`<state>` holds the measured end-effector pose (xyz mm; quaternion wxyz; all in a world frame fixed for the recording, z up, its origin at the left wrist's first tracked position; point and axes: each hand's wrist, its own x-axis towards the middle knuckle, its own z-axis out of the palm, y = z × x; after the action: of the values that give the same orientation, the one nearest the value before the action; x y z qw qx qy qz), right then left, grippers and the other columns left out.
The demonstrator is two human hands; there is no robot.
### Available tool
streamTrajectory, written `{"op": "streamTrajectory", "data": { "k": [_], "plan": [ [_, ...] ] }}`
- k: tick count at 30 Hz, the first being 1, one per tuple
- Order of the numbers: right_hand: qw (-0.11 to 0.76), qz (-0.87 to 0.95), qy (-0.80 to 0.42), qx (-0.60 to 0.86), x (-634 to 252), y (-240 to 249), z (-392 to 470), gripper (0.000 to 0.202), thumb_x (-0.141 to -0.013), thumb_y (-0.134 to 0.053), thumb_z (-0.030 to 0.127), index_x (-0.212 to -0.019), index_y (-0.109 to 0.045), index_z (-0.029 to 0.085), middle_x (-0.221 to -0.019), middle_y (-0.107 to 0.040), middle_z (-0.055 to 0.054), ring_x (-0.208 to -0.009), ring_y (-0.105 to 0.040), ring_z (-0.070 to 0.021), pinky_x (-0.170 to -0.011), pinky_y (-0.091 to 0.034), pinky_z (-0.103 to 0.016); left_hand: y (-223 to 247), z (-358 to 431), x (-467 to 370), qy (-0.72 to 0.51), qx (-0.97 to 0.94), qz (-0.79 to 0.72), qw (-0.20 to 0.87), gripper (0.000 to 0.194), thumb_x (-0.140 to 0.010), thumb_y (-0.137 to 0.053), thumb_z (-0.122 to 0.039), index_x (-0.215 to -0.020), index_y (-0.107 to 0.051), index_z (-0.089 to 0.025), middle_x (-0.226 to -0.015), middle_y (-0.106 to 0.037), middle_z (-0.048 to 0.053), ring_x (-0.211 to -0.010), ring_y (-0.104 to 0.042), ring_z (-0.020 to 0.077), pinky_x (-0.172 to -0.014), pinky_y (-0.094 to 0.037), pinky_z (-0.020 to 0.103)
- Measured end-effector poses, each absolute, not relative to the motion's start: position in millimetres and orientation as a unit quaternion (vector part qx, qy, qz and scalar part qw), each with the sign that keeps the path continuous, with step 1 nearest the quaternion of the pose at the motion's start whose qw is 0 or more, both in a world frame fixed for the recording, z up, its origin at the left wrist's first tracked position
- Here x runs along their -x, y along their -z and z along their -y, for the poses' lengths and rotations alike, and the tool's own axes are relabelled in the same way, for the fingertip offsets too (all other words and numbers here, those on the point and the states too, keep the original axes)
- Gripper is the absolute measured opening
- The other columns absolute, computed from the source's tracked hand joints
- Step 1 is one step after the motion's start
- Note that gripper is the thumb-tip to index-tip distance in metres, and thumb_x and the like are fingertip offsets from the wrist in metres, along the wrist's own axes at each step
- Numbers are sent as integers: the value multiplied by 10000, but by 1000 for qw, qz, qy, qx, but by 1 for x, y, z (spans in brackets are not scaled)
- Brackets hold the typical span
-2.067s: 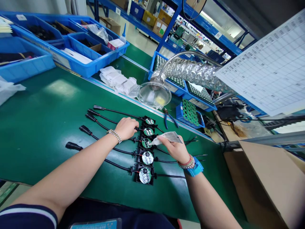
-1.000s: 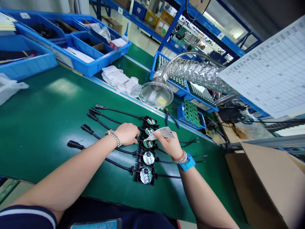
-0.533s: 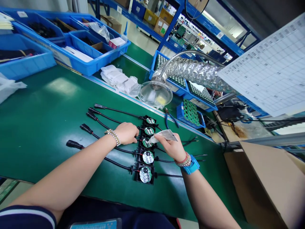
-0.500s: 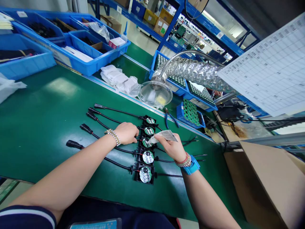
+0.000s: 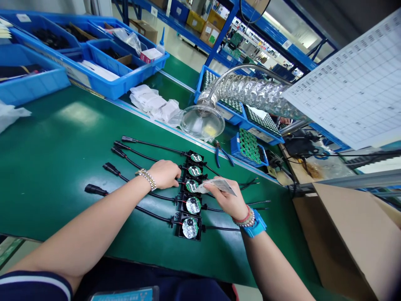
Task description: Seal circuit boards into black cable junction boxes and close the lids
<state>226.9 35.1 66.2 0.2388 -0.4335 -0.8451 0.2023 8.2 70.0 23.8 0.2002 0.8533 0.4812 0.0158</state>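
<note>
Several black housings stand in a column, each holding a round circuit board; the nearest is the bottom circuit board [image 5: 190, 228]. Black cables [image 5: 153, 214] run from their left side to plugs [image 5: 95, 190], and others leave on the right. My left hand [image 5: 164, 174] is curled over the middle cable beside the third housing, its fingertips closed around it, though partly hidden. My right hand [image 5: 228, 198] grips a flat, whitish printed packet [image 5: 224, 185] between thumb and fingers. The packet's narrow end points at the middle circuit board [image 5: 191, 185]; whether it touches is unclear.
Blue-handled pliers [image 5: 223, 154] lie beyond the housings. A clear fume hood [image 5: 202, 122] on a foil duct hangs over the bench. Blue parts bins [image 5: 115, 88], white bags [image 5: 153, 102] and a tray of green boards [image 5: 249, 146] stand behind. A cardboard box [image 5: 347, 225] is at right.
My right hand has shifted slightly right and down, drawing the packet's tip a little rightward on the middle board. My left hand stays by the third housing. The whole view has drifted slightly.
</note>
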Motion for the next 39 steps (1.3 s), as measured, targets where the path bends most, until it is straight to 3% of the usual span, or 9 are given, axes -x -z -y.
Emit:
{"op": "streamTrajectory", "data": {
  "k": [7,13,20,28,39],
  "plan": [
    [328,787,-208,479,-251,-58,-10,211,-857,-520,313,-793,-689,205,-779,-695,-31,-706,-641,-168,-662,-518,-262,-40,-62,-7,-35,-864,-467,186,396,-720,-648,-420,-1079,-596,-264,-1063,-617,23,-971,-538,220,-750,-398,289],
    [315,809,-211,450,-254,-56,7,193,-858,-523,269,-795,-692,200,-760,-689,-26,-660,-633,-153,-596,-509,-247,-46,-22,-16,-25,-889,-427,160,216,-747,-643,-361,-899,-637,-207,-902,-636,31,-890,-543,207,-734,-401,302],
    [312,836,-187,410,-249,-53,2,184,-866,-517,227,-775,-674,201,-768,-685,-11,-631,-608,-128,-599,-488,-237,-16,0,-17,-64,-880,-442,160,177,-804,-586,-273,-967,-613,-208,-913,-610,37,-883,-548,194,-749,-410,311],
    [305,861,-179,367,-248,-55,4,160,-871,-500,164,-809,-647,178,-761,-668,-22,-597,-549,-113,-576,-445,-237,-9,-4,-14,-89,-881,-428,178,157,-802,-594,-293,-936,-626,-219,-853,-613,19,-869,-550,192,-754,-408,317],
    [280,886,-143,340,-251,-63,15,152,-888,-486,191,-842,-625,156,-696,-632,-41,-524,-452,-115,-513,-379,-257,-7,-7,-14,-96,-880,-426,186,164,-796,-599,-306,-934,-636,-226,-853,-624,21,-859,-553,187,-751,-399,303]
  ]
}}
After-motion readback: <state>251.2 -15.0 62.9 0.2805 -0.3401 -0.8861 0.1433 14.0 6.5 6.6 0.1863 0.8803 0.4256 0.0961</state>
